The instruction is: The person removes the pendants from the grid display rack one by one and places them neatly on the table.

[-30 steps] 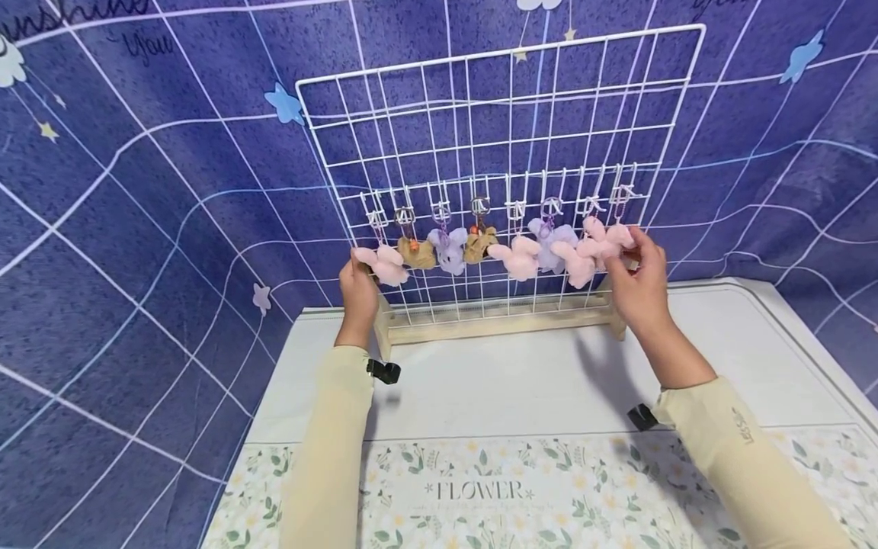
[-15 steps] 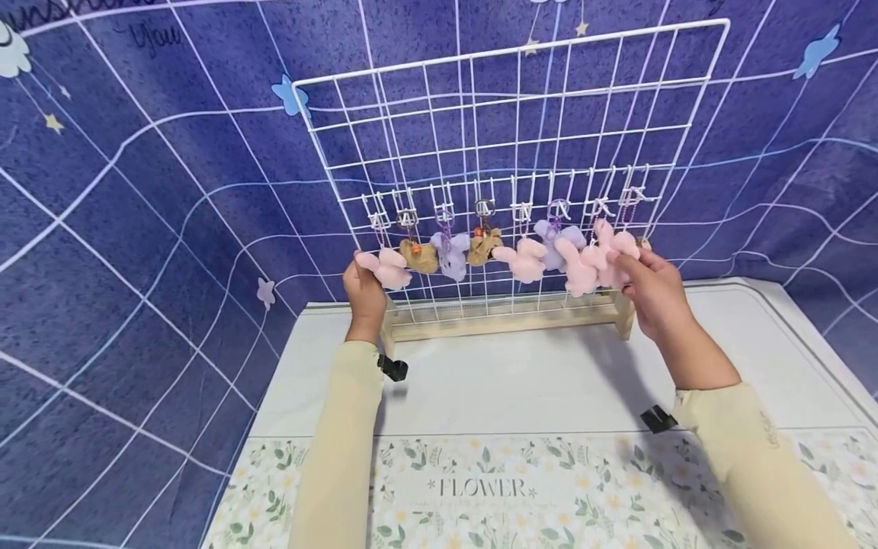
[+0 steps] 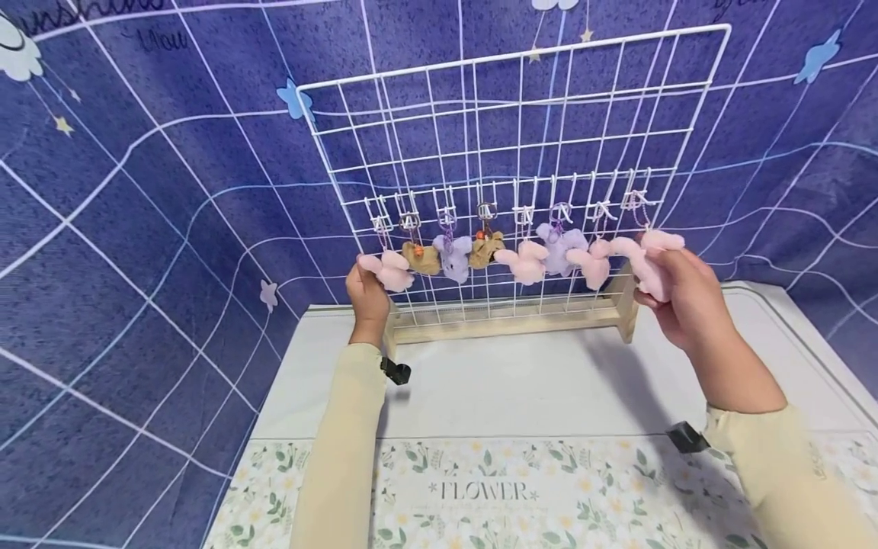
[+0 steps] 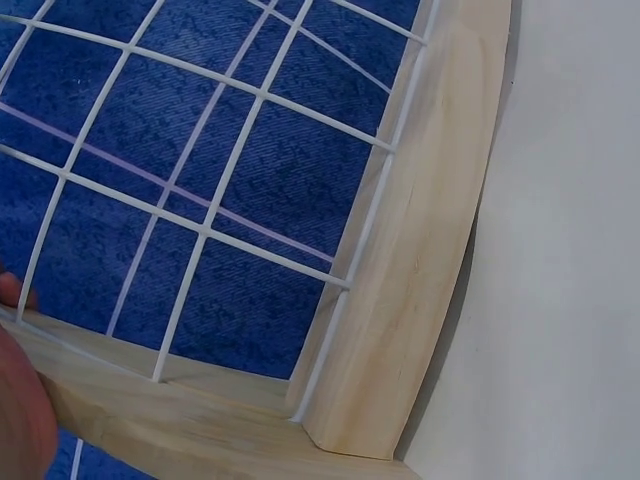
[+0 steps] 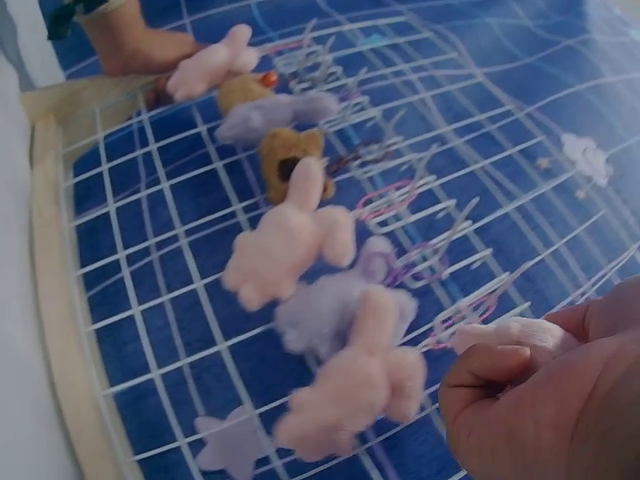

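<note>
My right hand [image 3: 693,301] pinches a pink plush bunny keychain [image 3: 650,268] at the right end of a hanging row. Its pink chain still runs up to a hook on the white wire grid rack [image 3: 521,122]. In the right wrist view, thumb and fingers cover much of this bunny [image 5: 525,338]. At the other end, my left hand [image 3: 368,297] grips the rack's wooden side post [image 4: 200,415], thumb in front and a fingertip behind. Beside that hand hangs another pink bunny keychain [image 3: 392,271].
Between the hands hang brown bear keychains [image 3: 485,249], purple plush keychains [image 3: 454,259] and more pink bunnies [image 3: 527,263]. The rack's wooden base [image 3: 507,326] stands on a white table [image 3: 521,389] with a floral mat [image 3: 480,496]. A blue patterned cloth [image 3: 137,305] rises behind.
My right hand has moved right, drawing the end bunny sideways, away from its neighbour and at a slant on its chain. My left hand keeps its grip on the post.
</note>
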`<state>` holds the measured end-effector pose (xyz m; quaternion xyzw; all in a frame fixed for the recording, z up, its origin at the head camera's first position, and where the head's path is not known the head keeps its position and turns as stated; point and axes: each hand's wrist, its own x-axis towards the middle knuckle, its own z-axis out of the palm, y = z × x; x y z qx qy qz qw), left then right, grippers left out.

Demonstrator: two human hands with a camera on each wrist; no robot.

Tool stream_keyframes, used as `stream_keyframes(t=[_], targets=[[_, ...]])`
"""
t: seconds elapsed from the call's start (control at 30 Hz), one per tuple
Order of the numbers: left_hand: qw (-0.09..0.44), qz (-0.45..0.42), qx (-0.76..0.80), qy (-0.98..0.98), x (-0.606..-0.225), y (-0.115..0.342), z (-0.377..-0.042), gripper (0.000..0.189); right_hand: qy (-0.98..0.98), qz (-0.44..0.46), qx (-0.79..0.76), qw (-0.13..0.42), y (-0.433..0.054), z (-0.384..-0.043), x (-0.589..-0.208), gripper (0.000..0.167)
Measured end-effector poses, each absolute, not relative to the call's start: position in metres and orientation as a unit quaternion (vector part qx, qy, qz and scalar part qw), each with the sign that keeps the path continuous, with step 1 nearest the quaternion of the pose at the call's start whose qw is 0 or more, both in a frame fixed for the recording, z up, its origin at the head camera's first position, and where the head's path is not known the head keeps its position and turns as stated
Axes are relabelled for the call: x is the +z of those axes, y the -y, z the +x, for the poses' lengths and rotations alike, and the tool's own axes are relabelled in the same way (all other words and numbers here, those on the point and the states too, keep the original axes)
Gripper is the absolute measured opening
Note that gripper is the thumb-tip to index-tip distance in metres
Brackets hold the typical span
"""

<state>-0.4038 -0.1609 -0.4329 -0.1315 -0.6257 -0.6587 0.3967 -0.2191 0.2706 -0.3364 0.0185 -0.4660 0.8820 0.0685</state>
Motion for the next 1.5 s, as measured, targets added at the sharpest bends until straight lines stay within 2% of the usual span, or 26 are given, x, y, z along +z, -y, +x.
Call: stream_keyframes(t=[0.2,0.6,0.77,0.87,1.0,1.2,1.33,1.5], targets=[[0.398,-0.123,-0.658,0.627,-0.438,0.160,-0.402,0.052,0.462,0.050,0.882,0.075,-0.272,-0.207,-0.323,0.031],[0.406,-0.131,-0.652,0.627,-0.434,0.160,-0.404,0.043,0.559,0.090,0.805,0.178,-0.262,-0.196,-0.309,0.041],[0.402,-0.128,-0.650,0.632,-0.432,0.162,-0.403,0.046,0.548,0.167,0.801,0.172,-0.255,-0.193,-0.317,0.040],[0.398,-0.126,-0.653,0.632,-0.431,0.162,-0.400,0.040,0.561,0.196,0.790,0.151,-0.254,-0.192,-0.325,0.043],[0.389,-0.130,-0.664,0.626,-0.431,0.161,-0.401,0.031,0.654,0.205,0.712,0.151,-0.256,-0.189,-0.337,0.046],[0.388,-0.134,-0.668,0.621,-0.433,0.161,-0.402,0.032,0.832,0.155,0.509,0.159,-0.257,-0.181,-0.354,0.037],[0.390,-0.138,-0.672,0.614,-0.433,0.160,-0.403,0.038,0.890,0.134,0.407,0.157,-0.258,-0.178,-0.365,0.037],[0.389,-0.132,-0.669,0.619,-0.434,0.160,-0.404,0.048,0.908,0.159,0.351,0.166,-0.259,-0.176,-0.383,0.036]])
